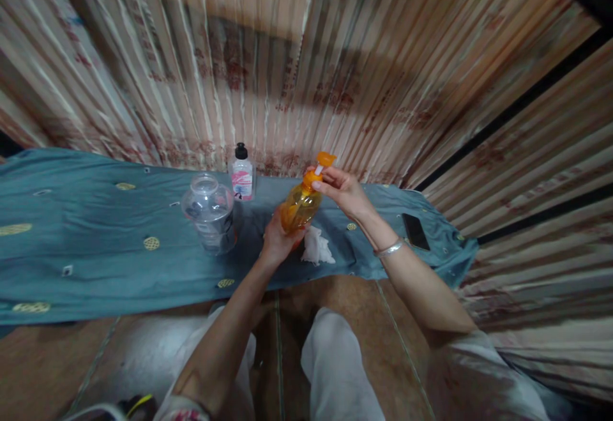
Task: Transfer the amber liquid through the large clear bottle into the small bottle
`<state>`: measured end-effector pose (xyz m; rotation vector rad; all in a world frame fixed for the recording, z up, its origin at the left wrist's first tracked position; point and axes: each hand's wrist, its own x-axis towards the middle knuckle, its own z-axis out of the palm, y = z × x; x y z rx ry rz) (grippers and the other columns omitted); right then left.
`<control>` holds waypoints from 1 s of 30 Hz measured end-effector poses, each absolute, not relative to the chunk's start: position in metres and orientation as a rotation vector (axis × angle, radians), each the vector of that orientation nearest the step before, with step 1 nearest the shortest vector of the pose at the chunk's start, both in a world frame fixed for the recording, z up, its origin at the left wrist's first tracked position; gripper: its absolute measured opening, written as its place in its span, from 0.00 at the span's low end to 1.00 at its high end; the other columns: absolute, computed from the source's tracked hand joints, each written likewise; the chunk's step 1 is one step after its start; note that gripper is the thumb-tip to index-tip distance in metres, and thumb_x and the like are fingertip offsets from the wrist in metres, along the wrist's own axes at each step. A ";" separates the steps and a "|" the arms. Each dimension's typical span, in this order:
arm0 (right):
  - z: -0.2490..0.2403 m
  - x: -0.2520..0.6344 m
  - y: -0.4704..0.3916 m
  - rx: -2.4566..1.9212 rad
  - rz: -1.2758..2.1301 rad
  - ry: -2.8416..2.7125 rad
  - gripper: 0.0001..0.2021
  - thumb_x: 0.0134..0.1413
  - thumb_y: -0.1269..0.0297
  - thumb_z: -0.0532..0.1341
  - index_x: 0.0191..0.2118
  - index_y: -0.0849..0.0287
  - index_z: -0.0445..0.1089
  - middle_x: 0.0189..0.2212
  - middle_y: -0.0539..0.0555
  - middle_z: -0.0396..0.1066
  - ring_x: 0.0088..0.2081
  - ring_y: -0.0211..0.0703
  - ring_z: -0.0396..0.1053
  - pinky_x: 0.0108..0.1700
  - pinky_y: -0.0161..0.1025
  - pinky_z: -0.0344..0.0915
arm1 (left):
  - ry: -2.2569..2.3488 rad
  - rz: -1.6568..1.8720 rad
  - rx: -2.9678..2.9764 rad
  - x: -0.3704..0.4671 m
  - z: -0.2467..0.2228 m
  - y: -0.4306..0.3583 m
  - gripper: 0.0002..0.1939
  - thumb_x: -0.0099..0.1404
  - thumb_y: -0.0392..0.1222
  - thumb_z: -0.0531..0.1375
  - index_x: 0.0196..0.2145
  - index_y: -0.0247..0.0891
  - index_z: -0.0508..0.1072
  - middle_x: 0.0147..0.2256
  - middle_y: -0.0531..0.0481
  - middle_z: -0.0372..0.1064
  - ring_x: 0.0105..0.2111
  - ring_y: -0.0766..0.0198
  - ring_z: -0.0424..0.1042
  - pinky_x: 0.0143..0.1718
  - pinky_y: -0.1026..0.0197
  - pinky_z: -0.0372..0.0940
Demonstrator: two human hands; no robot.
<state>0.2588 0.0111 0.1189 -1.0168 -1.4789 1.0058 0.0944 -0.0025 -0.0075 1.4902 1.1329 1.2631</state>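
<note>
A pump bottle (301, 207) of see-through yellow plastic, with an orange pump top, is held tilted to the right above the cloth-covered surface. My left hand (280, 236) wraps round its lower body. Up at the orange collar under the pump head, my right hand (342, 191) grips with thumb and fingers; some of those fingers are hidden behind the bottle. Crumpled white tissue (317, 246) lies just below the bottle. To the left stand a clear plastic jar (209, 216) without a lid and a small clear bottle (242, 178) with a black cap and a pink label.
A teal cloth (110, 248) with yellow patterns covers the long surface. A dark phone (416, 231) lies near its right end. Pleated curtains (268, 76) hang close behind and on the right, where a black bar (517, 105) slants across.
</note>
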 end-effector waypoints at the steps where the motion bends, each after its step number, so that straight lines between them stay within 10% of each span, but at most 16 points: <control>1: 0.116 0.256 0.010 -1.030 0.980 -1.462 0.27 0.33 0.43 0.77 0.39 0.52 0.78 0.46 0.52 0.80 0.50 0.49 0.75 0.59 0.50 0.69 | 1.138 1.262 1.484 0.094 -0.007 -0.003 0.35 0.49 0.38 0.73 0.54 0.42 0.68 0.49 0.45 0.77 0.50 0.47 0.77 0.54 0.42 0.71; 15: 0.089 0.233 0.003 -1.229 0.551 -1.280 0.27 0.40 0.40 0.72 0.41 0.54 0.71 0.40 0.54 0.78 0.43 0.46 0.74 0.52 0.46 0.69 | 1.074 1.290 1.455 0.101 -0.011 -0.006 0.33 0.50 0.39 0.71 0.54 0.39 0.67 0.47 0.45 0.77 0.47 0.50 0.78 0.53 0.47 0.71; 30: 0.124 0.262 0.006 -1.058 1.029 -1.575 0.29 0.35 0.39 0.74 0.42 0.51 0.77 0.48 0.53 0.79 0.54 0.51 0.73 0.61 0.52 0.67 | 1.027 1.279 1.479 0.100 -0.016 -0.006 0.36 0.49 0.41 0.73 0.55 0.41 0.68 0.49 0.44 0.76 0.49 0.50 0.77 0.55 0.44 0.69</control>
